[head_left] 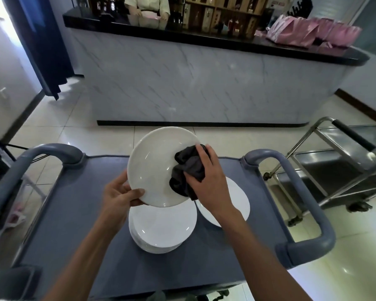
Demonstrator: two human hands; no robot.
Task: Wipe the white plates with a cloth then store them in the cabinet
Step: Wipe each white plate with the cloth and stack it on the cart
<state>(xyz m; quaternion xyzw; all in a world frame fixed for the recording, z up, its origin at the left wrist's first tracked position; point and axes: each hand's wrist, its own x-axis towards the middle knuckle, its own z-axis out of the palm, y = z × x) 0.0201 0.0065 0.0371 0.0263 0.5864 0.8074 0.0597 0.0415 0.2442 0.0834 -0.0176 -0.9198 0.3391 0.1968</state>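
My left hand (pixel 119 192) grips the lower left rim of a white plate (pixel 154 161), held tilted above the cart. A crumpled dark grey cloth (pixel 187 170) is pressed against the plate's right side by my right hand (pixel 206 177). Below the raised plate, a stack of white plates (pixel 161 229) rests on the grey-blue cart top (pixel 85 224). Another single white plate (pixel 237 203) lies to the right of the stack, partly hidden by my right forearm.
The cart has rounded grey handles at left (pixel 52 153) and right (pixel 313 213). A steel trolley (pixel 339 166) stands to the right. A marble-fronted counter (pixel 193 83) with a black top lies ahead; a person stands behind it, and pink bags (pixel 308 33) sit on it.
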